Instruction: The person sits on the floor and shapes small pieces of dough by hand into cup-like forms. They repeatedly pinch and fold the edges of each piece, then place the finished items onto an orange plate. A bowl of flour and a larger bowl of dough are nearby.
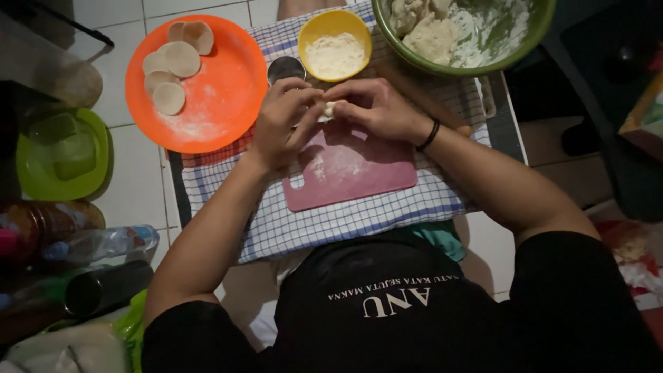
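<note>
This is a home kitchen corner, with the cooking done low over a white tiled floor (pixel 138 186). A blue-and-white checked cloth (pixel 359 217) covers a small work surface holding a pink cutting board (pixel 359 173), a wooden rolling pin (pixel 431 103), a yellow bowl of flour (pixel 335 45) and a large green mixing bowl (pixel 469 34) with dough. An orange plate (pixel 221 90) carries cut dough rounds (pixel 173 69). On the floor stand a green plastic plate (pixel 62 159), a water bottle (pixel 103 243) and jars (pixel 48 221)
</note>
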